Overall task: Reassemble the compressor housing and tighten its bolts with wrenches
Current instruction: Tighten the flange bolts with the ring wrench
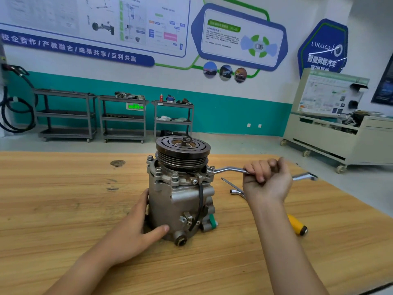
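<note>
A grey metal compressor (pixel 180 201) stands upright on the wooden table (pixel 63 209), its dark grooved pulley (pixel 182 152) on top. Several bolts ring its upper flange. My left hand (pixel 136 226) lies against the housing's left side, fingers straight, thumb across the lower front. My right hand (pixel 265 179) grips the shaft of a silver ring wrench (pixel 227 170). The wrench's ring end sits on the bolt (pixel 210 169) at the flange's right edge. Its far end pokes out past my fist to the right.
A second wrench (pixel 237 192) and a yellow-handled screwdriver (pixel 296 225) lie on the table behind my right forearm. A dark round knot (pixel 117 162) marks the tabletop at back left. Grey tool carts (pixel 123 118) stand along the teal wall, a training bench (pixel 331 128) at right.
</note>
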`<state>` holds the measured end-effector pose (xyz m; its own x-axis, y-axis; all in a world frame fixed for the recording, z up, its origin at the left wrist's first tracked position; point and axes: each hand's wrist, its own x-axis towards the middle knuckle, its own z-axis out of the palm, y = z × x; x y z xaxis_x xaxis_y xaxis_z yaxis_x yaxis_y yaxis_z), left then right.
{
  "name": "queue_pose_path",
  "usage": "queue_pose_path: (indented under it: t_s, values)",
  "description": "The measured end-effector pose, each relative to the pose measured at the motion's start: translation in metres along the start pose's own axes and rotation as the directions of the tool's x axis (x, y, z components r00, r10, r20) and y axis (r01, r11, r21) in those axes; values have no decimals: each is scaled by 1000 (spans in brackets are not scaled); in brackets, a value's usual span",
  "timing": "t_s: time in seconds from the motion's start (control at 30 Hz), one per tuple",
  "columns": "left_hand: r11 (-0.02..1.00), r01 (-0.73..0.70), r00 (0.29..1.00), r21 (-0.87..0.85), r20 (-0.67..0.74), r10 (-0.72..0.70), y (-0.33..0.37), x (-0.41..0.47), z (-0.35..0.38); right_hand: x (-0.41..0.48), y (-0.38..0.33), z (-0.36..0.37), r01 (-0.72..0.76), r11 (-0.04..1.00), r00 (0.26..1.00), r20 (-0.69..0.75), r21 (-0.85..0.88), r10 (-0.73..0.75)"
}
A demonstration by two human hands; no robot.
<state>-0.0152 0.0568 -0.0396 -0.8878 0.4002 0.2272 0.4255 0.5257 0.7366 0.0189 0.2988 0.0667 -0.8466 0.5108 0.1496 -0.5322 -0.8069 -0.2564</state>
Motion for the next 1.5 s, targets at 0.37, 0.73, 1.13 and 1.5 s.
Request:
queue_pose_path:
  t_s: [0.37,0.73,1.13,1.5]
  values:
    - [1000,-7,1000,-19,13,7,-3,1,0,-84,39,-13,685,564,718,561,-461,-412]
    - [992,-127,991,-12,-33,127,1,-2,1,-91,125,14,848,-407,308,941,-339,-141]
    - [999,-31,999,-33,22,32,-6,2,-1,-51,1,96,310,930,926,285,-198,-248]
    - [1000,-5,1000,-29,23,6,-7,1,-2,34,1,47,-157,978,981,-137,-136,138]
